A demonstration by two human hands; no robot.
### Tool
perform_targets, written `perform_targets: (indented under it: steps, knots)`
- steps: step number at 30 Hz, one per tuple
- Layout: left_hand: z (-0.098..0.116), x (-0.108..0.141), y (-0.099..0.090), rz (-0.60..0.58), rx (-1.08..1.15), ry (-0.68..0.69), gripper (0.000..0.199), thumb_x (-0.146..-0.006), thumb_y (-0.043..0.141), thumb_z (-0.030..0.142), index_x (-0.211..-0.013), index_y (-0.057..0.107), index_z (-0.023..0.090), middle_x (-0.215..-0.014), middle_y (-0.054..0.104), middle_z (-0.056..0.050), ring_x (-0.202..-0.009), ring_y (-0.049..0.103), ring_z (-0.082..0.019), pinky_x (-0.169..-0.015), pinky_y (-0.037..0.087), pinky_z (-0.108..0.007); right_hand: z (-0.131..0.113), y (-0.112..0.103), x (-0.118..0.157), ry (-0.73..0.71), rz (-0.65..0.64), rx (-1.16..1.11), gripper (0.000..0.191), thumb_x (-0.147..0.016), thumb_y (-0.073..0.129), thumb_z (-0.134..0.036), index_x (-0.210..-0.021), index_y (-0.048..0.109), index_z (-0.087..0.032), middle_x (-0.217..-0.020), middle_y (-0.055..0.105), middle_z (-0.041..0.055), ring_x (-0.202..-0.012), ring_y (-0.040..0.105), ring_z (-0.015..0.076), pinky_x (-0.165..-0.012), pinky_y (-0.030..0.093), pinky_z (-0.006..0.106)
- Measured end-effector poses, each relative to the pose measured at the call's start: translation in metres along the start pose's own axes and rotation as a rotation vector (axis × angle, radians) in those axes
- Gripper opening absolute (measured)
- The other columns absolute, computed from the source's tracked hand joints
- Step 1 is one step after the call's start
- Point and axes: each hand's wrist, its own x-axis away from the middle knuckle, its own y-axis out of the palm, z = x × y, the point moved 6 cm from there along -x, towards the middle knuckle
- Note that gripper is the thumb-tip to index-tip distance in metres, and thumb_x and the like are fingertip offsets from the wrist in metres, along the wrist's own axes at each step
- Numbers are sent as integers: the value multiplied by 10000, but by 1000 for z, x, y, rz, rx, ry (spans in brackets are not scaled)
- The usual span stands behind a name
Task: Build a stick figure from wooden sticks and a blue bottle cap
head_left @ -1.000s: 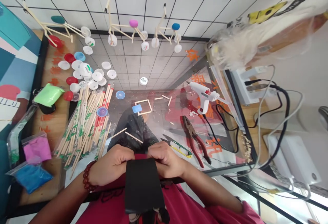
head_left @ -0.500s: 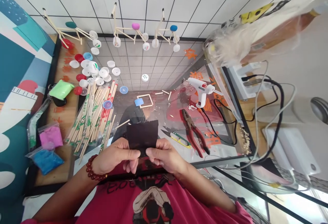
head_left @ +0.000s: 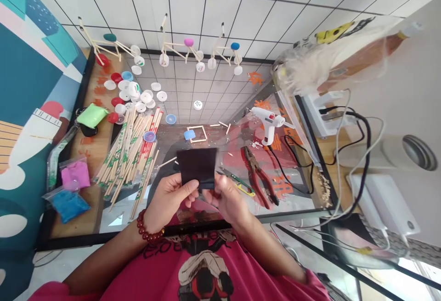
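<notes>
While the person's left hand (head_left: pixel 168 195) and right hand (head_left: pixel 223 200) held it up in front of a red T-shirt (head_left: pixel 203 264), a roughly square black sheet (head_left: pixel 197 167) sat at the center of the view, above the near edge of the table. Its material could not be told. The left thumb and fingers gripped its lower left edge, and the right fingers pinched its lower right corner, so neither hand had let go. A red bead bracelet (head_left: pixel 149 227) circled the left wrist.

Just beyond the right hand lay yellow-and-green thread snips (head_left: pixel 237 184), beside red-handled pliers (head_left: pixel 257 177). Farther out, a white hot glue gun (head_left: pixel 267 122) rested on the glossy tabletop. A heap of wooden sticks (head_left: pixel 129 158), many in printed paper wrappers, lay beyond the left hand. Past them were white and colored bottle caps (head_left: pixel 134 92), a green lump of clay (head_left: pixel 92 115), and bags of pink clay (head_left: pixel 76 174) and blue clay (head_left: pixel 67 205). A small square frame of sticks (head_left: pixel 198 133) lay straight ahead, touching a blue sponge piece (head_left: pixel 189 134). Stick models with bottle-cap feet (head_left: pixel 181 50) stood on the white tiles at the far end.
</notes>
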Motion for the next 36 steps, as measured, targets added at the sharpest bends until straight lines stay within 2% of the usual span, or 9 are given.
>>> perform_targets:
  steps: [2,3,6,9,13,21,28,32,36]
  knots:
    - [-3,-1,-1,26,25,8,360,-808,746,473,-700,660,141,-635,644,-5,-500,540,-82,-497,439,-218,0,2,-1,-26,3,-40,641,-835,485,-796,-809,651,-178,-579,499,-16,-485,326,87,-462,230,243]
    - [-3,-1,-2,30,16,10,356,-807,749,467,-696,663,140,-631,645,-5,-497,543,-82,-494,441,-217,-1,2,-1,-43,8,-23,602,-827,537,-770,-831,650,-179,-586,491,-23,-493,323,86,-465,228,240]
    - [-1,0,-4,35,-42,6,359,-783,773,464,-687,673,132,-618,652,-11,-482,551,-84,-484,447,-214,0,0,0,-93,44,72,402,-784,747,-570,-825,638,-186,-605,484,-41,-520,340,77,-486,251,227]
    - [2,1,-6,47,-25,-4,387,-781,764,498,-704,694,125,-655,687,-33,-482,569,-84,-493,468,-213,0,-7,1,-121,129,109,353,-822,733,-497,-741,582,-188,-598,474,-49,-524,343,71,-500,271,221]
    - [2,1,-8,49,46,-7,438,-776,740,564,-749,705,128,-699,711,-52,-519,602,-108,-496,496,-227,-5,-10,2,-144,151,198,369,-849,702,-486,-704,546,-186,-574,468,-57,-507,338,64,-494,276,217]
    - [-11,-5,-9,53,-31,-21,350,-791,756,458,-695,713,124,-611,695,-45,-479,596,-109,-485,491,-222,-5,-7,1,-84,115,264,376,-831,697,-519,-711,575,-185,-605,567,-32,-494,435,69,-494,349,217]
    - [-7,-5,-14,105,-100,-23,271,-764,779,380,-692,736,122,-617,715,-57,-471,614,-109,-504,497,-216,-5,-10,-2,-83,115,256,336,-827,705,-485,-705,603,-189,-633,616,-17,-499,492,80,-507,395,223]
    - [-8,-8,-12,97,9,-17,260,-732,811,375,-715,719,132,-633,706,-37,-487,601,-106,-497,493,-218,-2,-8,-2,-62,126,194,317,-825,717,-465,-703,623,-189,-652,651,-9,-500,515,79,-514,409,219]
    - [-3,-9,-12,146,134,95,254,-669,866,317,-786,706,157,-650,678,9,-541,581,-93,-540,498,-207,5,1,-5,-73,147,110,321,-815,727,-486,-720,626,-196,-668,670,-10,-498,511,79,-523,419,223]
